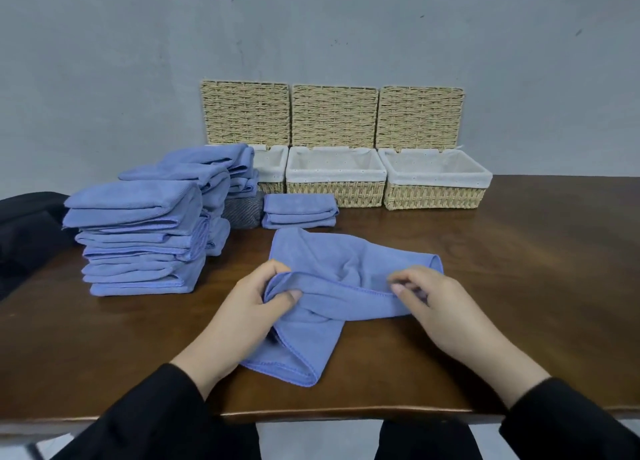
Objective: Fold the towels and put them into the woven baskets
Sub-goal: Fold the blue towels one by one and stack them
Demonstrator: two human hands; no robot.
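Observation:
A loose blue towel [339, 279] lies crumpled on the brown table [519, 269] in front of me. My left hand [247, 307] pinches its near-left edge between thumb and fingers. At the right end of the same stitched edge, my right hand [436, 303] pinches the cloth. Three woven baskets with white liners stand at the back: left [273, 168], middle [336, 179], right [436, 182], their lids propped open against the wall. A small folded blue towel stack [299, 211] sits before the left basket.
Tall piles of blue towels [145, 237] fill the table's left side, partly hiding the left basket. A grey folded cloth [242, 211] lies behind them. Dark fabric [24, 231] sits at the far left edge. A grey wall rises behind the baskets.

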